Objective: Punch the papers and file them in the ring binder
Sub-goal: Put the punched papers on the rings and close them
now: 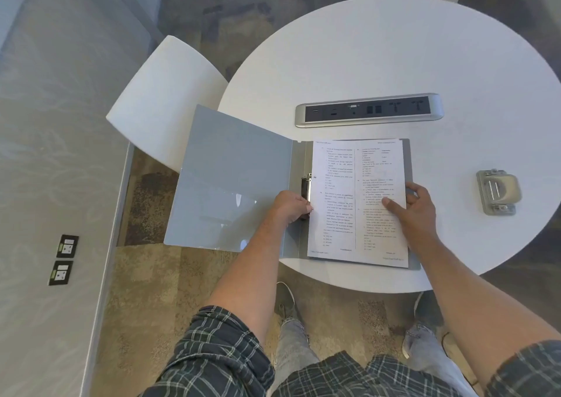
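A grey ring binder lies open on the near left part of the round white table, its front cover hanging over the table's edge. Printed papers rest on the binder's right half, next to the black and metal ring mechanism. My left hand is curled around the lower part of the ring mechanism at the papers' left edge. My right hand grips the papers' right edge, thumb on top of the sheet. A grey hole punch sits to the right, apart from both hands.
A silver power and data socket strip is set into the table behind the binder. A white chair stands at the left of the table. A grey wall with two sockets runs along the left. My legs and shoes are below the table's edge.
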Tool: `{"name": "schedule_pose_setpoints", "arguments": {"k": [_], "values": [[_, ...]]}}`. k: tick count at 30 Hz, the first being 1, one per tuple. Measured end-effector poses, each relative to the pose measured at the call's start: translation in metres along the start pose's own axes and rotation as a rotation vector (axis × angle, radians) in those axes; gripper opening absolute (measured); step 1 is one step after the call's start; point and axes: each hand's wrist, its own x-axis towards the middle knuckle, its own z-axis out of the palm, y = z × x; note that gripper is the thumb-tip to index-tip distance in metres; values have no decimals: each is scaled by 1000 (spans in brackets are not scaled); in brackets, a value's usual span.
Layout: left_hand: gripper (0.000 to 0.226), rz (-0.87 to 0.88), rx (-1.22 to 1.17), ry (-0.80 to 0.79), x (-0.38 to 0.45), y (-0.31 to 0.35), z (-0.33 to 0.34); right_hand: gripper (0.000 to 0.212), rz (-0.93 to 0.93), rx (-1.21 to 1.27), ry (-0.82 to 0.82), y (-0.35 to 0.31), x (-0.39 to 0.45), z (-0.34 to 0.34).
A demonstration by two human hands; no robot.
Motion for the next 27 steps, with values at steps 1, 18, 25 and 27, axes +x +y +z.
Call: {"name": "schedule_pose_setpoints", "arguments": {"k": [1,18,25,27], "values": [[14,4,-2,7,0,0,1,60,-8,-13,3,-1,-1,1],[19,-10,149,86,-6,11,6,37,-586,-779,-295,-32,-33,76],[20,14,166,90,-7,12,3,53,-672,-1027,-464,-20,-35,95],[21,13,163,86,-6,11,2,55,-646,-1044,-482,-17,-34,96]]}}
